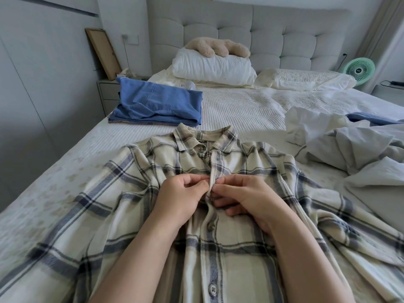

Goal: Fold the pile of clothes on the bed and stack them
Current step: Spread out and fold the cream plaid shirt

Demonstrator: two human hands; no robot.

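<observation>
A cream and blue plaid shirt point(135, 193) lies spread face up on the bed point(247, 106), collar away from me. My left hand point(181, 197) and my right hand point(244, 197) meet at the button placket on the chest, both pinching the fabric edge there. The buttons below my hands are fastened. A folded stack of blue denim clothes point(157, 106) sits at the bed's left side beyond the collar. At the right lies a crumpled pile of white, grey and blue clothes point(349, 145).
White pillows point(214, 68) and a beige plush toy point(218, 48) rest against the padded headboard. A nightstand point(109, 95) with a leaning frame stands at the left, and a green fan point(359, 71) at the right. The bed's left edge runs beside a grey wall.
</observation>
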